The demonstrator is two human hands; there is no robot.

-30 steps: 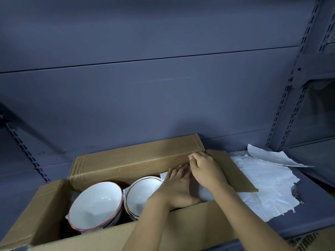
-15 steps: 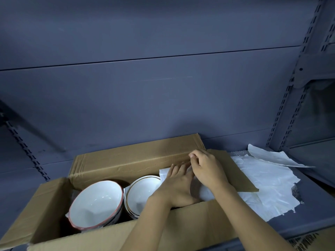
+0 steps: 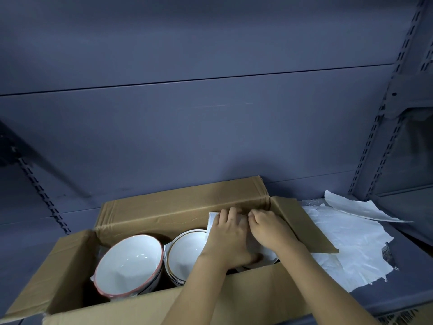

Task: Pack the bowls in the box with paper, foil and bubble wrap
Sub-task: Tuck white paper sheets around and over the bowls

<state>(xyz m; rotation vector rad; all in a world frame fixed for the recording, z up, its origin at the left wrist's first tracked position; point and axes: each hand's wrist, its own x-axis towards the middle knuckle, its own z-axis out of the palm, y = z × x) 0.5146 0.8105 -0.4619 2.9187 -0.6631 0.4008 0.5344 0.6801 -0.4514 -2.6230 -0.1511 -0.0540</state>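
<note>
An open cardboard box stands on the shelf. In its left part sits a white bowl with a red rim. Beside it in the middle is a white bowl with a gold rim. White paper covers the box's right end. My left hand lies flat on that paper with fingers straight. My right hand is beside it over the paper, fingers curled at the paper's far edge by the box corner. What lies under the paper is hidden.
A pile of white paper sheets lies on the shelf right of the box, with a bit of foil showing at its right edge. The box's right flap rests on that pile. A grey back wall and slotted uprights close the shelf.
My left hand has slid further up over the paper toward the far wall of the box. My right hand has stayed at the far right corner.
</note>
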